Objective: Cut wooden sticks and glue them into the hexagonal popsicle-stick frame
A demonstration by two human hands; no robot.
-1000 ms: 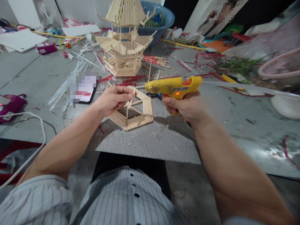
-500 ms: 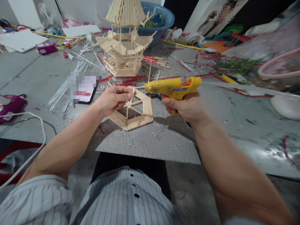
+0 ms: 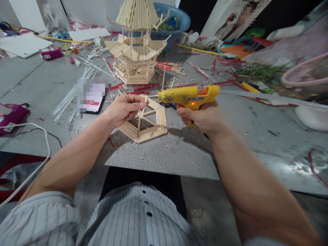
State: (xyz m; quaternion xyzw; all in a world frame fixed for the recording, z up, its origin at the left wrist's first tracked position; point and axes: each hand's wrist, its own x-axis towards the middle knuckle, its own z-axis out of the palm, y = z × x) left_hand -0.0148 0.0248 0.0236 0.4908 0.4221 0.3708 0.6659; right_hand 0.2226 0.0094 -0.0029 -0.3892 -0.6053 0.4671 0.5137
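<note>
Left hand [image 3: 125,110]: thumb and fingers pinched on a thin wooden stick [image 3: 146,99], over the hexagonal stick frame [image 3: 162,117] near the table's [image 3: 184,157] near edge. Right hand [image 3: 201,118]: wrapped round a yellow glue gun [image 3: 179,94], nozzle leftward at the stick; dark lettering, illegible. Phone [image 3: 101,99], left of frame: screen pixelated.

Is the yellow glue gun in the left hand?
No, the right hand grips the yellow glue gun, while the left hand pinches a stick.
</note>
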